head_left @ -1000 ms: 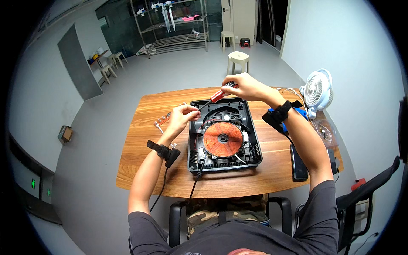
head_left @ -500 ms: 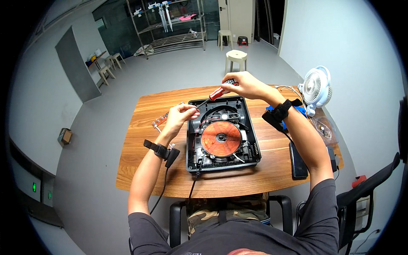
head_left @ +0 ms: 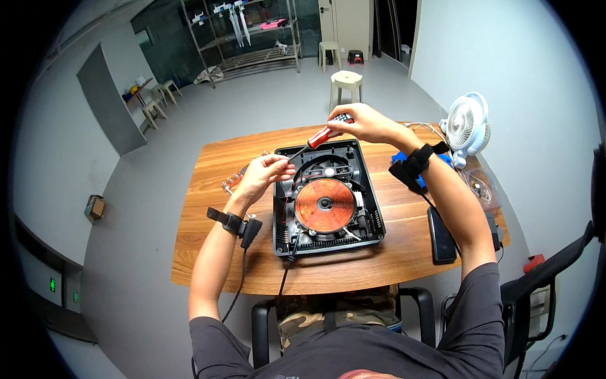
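Note:
An opened induction cooker with a black casing (head_left: 282, 247) lies on the table, its round copper-coloured coil (head_left: 338, 218) exposed and a dark fan showing behind the coil. Above the far part of the casing, my right hand (head_left: 356, 121) grips the red-and-white handle of a screwdriver (head_left: 320, 137), whose dark shaft slants down to the left. At the shaft's tip my left hand (head_left: 268, 174) is closed in a pinch over the casing's far left corner. Whatever sits between those fingertips is too small to make out.
A strip-like part with round pieces (head_left: 235, 181) lies left of the casing. On the table's right are a black phone (head_left: 442, 237), a blue item (head_left: 404, 159), a clear tray with small parts (head_left: 483, 186) and a light-blue fan (head_left: 467, 126). A cable (head_left: 285, 278) runs over the front edge.
The view has shifted slightly, so the scene sits a little further left. Both hands keep their holds, the screwdriver's tip still at the left fingertips.

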{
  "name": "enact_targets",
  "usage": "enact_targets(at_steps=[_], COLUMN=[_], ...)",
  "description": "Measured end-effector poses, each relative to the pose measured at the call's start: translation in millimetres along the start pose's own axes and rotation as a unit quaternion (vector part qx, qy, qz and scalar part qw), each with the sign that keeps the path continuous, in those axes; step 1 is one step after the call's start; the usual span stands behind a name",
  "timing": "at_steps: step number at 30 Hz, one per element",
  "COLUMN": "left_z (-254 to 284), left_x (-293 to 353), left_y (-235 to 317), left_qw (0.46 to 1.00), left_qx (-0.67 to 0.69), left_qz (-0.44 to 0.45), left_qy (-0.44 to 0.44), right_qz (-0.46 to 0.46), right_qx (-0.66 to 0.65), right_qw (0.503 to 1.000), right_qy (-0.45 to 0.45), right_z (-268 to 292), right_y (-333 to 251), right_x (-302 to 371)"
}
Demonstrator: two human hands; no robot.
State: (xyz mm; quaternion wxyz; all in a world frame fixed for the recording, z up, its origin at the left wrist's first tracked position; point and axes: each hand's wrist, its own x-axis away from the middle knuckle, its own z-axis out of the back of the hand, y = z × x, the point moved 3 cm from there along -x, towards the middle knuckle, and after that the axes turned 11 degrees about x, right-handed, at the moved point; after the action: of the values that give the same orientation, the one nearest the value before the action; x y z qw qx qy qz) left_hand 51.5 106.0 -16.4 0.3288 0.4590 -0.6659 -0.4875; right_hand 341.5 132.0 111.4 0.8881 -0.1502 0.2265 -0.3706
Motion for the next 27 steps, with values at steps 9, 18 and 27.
enact_targets(at_steps=[9, 18, 27], left_z=[4, 1, -15], left_x=[-25, -53, -47], left_y=[-15, -47, -39], left_qw=[0.904, 0.847, 0.858], left_qx=[-0.415, -0.519, -0.51], left_qz=[-0.099, -0.117, -0.066], left_qy=[0.024, -0.013, -0.002], right_qz=[0.016, 0.031, 0.052], right_qx=[0.114, 0.121, 0.115], right_qw=[0.993, 0.991, 0.99], right_qy=[-0.016, -0.051, -0.071], right_z=[10, 1, 0], right_y=[-1, 11, 12], right_x=[-3, -12, -27])
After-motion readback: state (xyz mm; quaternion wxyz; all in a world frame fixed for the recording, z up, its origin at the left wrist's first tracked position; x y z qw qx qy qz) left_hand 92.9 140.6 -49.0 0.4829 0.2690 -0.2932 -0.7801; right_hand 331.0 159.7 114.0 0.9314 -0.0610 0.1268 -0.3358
